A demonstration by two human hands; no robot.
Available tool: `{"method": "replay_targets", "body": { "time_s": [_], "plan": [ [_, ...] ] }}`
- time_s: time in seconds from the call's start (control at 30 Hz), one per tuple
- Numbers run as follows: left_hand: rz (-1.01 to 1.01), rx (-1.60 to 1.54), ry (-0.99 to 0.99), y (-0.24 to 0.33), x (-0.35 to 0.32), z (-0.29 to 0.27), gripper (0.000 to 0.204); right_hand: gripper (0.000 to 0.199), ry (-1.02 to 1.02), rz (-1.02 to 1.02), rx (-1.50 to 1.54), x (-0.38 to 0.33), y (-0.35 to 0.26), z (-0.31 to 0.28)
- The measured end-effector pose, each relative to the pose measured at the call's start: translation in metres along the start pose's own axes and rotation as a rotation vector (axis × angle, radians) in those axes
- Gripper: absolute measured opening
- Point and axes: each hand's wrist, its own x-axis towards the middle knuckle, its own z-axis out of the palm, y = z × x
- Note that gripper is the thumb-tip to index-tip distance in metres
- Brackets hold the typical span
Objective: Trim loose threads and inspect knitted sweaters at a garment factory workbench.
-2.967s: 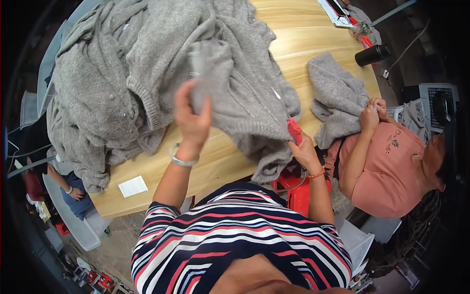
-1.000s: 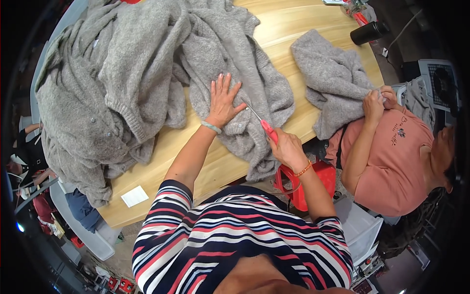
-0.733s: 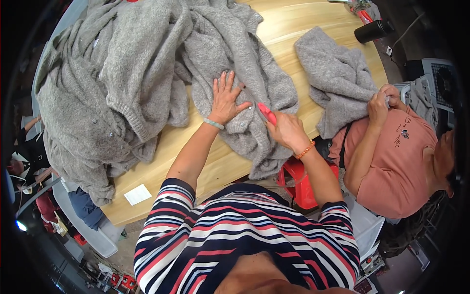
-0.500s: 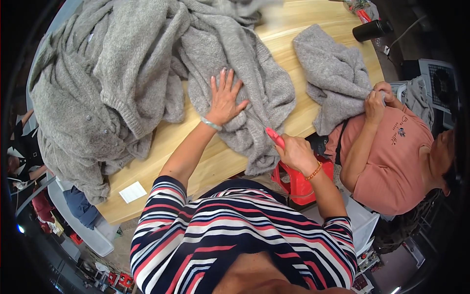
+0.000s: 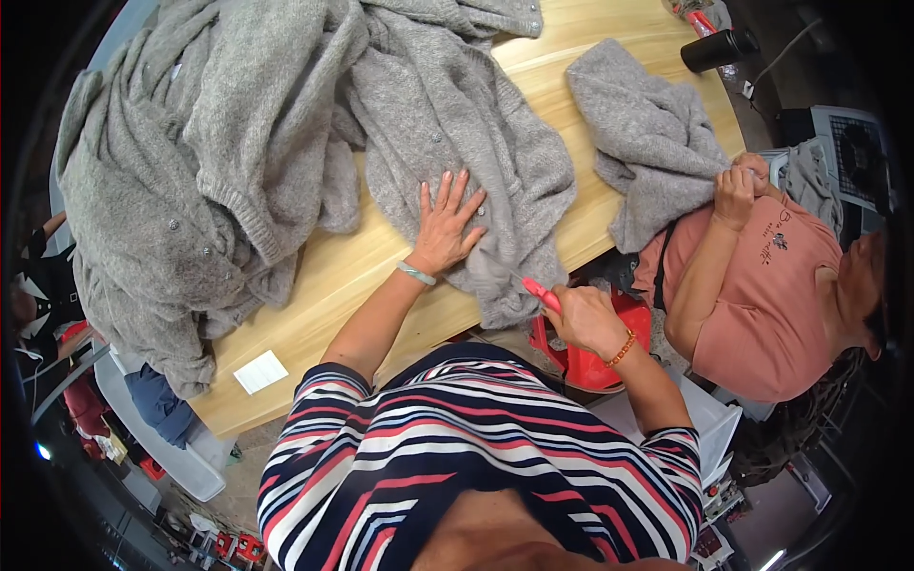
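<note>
My left hand (image 5: 447, 224) lies flat with fingers spread on a grey knitted cardigan (image 5: 457, 143) spread over the wooden table (image 5: 333, 285). My right hand (image 5: 586, 319) is closed around a small red-handled cutter (image 5: 538, 290), whose tip touches the cardigan's lower edge near the table's front edge. A green band sits on my left wrist and a beaded bracelet on the right.
A big heap of grey knitwear (image 5: 200, 171) covers the table's left. A person in a pink shirt (image 5: 762, 285) at the right handles another grey garment (image 5: 647, 133). A black cylinder (image 5: 719, 48) stands far right, a white paper slip (image 5: 260, 371) near the front edge, a red stool (image 5: 595, 366) below.
My left hand has come down from lifting the knit and now presses it flat. My right hand with the cutter drew back from the cardigan's middle to its lower edge.
</note>
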Motion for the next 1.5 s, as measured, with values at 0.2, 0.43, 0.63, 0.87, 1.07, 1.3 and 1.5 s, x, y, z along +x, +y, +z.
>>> {"method": "replay_targets", "body": {
  "time_s": [0.2,0.43,0.63,0.87,1.07,1.3,1.5],
  "plan": [
    [0.019,0.245,-0.198,-0.006,-0.022,-0.002,0.041,0.024,0.061,-0.018,-0.002,-0.003,-0.002,0.0],
    [-0.053,-0.163,0.068,-0.012,0.02,-0.036,0.038,0.023,0.275,0.001,0.055,0.022,-0.011,-0.014],
    [-0.122,0.175,0.189,-0.039,0.042,-0.022,0.072,0.024,0.265,0.001,0.07,0.028,-0.015,-0.012],
    [-0.057,0.034,0.162,-0.051,0.034,-0.014,0.068,0.024,0.294,-0.051,-0.037,0.075,-0.032,-0.034],
    [-0.07,0.04,0.168,-0.051,0.028,-0.012,0.07,0.025,0.137,-0.172,-0.047,0.043,-0.021,-0.022],
    [-0.073,0.043,0.116,-0.039,0.023,-0.012,0.075,0.025,0.118,-0.088,-0.012,0.035,-0.02,-0.026],
    [-0.645,-0.04,0.389,-0.026,0.021,-0.024,0.107,0.021,0.524,0.42,0.077,0.086,0.045,-0.021]
  ]
}}
